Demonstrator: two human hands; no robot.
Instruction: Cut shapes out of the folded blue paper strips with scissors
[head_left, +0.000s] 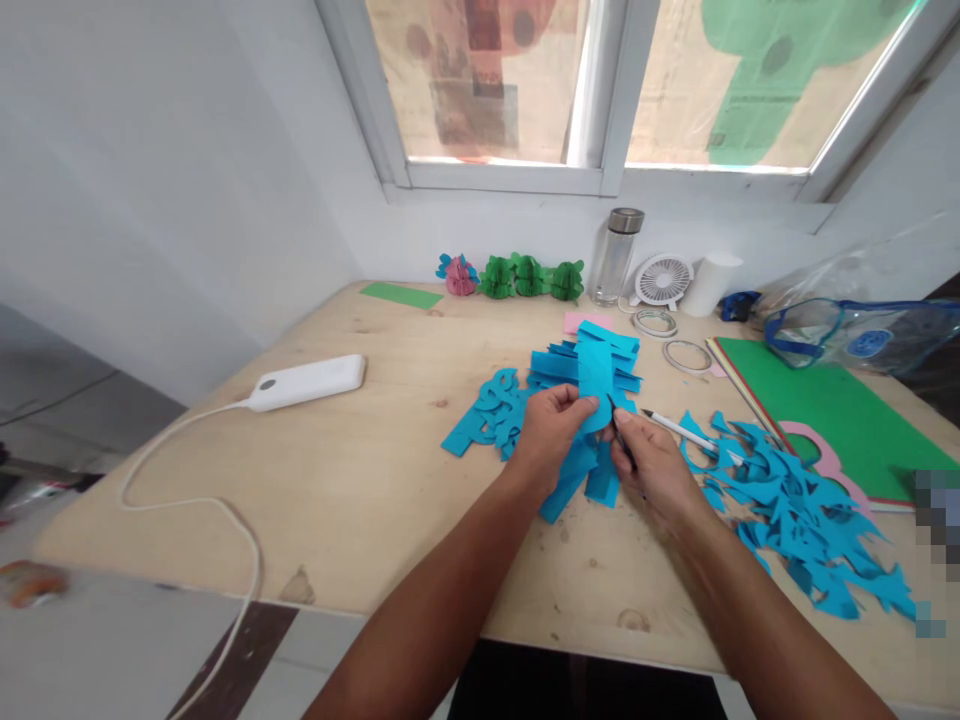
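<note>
Pinched between the fingers of my left hand (551, 430) is a blue paper strip (595, 368) with a rounded lower end. My right hand (651, 455) is closed on dark scissors (621, 440), whose tip touches the right edge of that strip. Several folded blue strips (553, 368) lie under and behind both hands. Left of my left hand is a pile of curved blue cut pieces (496, 405). A heap of blue scraps (802, 500) spreads to the right of my right hand, beside a white pen (682, 430).
A white power strip (315, 383) with a cable lies at the left. Along the back stand green paper ornaments (529, 276), a glass bottle (616, 258) and a small fan (663, 281). Green sheets (847, 410) and a clear pouch (862, 335) are at the right.
</note>
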